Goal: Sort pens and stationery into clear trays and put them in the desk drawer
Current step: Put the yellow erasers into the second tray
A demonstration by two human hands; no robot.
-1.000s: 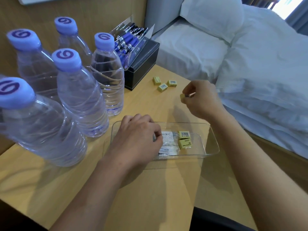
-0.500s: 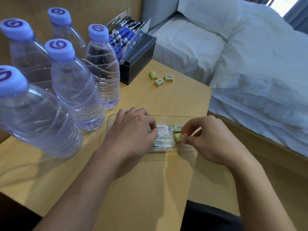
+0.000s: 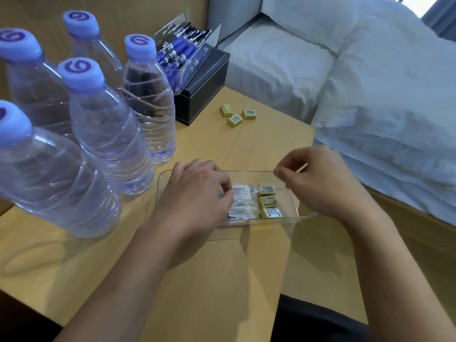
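A: Scanning from the left, water bottles [image 3: 108, 134] crowd the desk [image 3: 222, 280], and behind them the pens [image 3: 177, 49] already lie in a clear holder on a black box [image 3: 204, 95].
B: And the left hand [image 3: 195, 196]?
A: Curled down into the tray [image 3: 249, 172], fingertips pinning the white packets [image 3: 240, 193]. Beside those, three yellow erasers [image 3: 268, 201] sit in a column at the tray's right end.
B: So we're midway through loading erasers.
A: I'd say so. The right hand [image 3: 320, 183] hovers just over the tray's right end, fingers loosely curled, nothing in them that I can see.
B: Half a second ago it was pinching an eraser down into that tray!
A: Now that one's in and the hand has lifted clear. Left hand hasn't budged.
B: Next?
A: Three loose erasers [image 3: 237, 114] wait farther back near the black box. My guess: reach over, pinch one, bring it home. The drawer comes later; it isn't in view.
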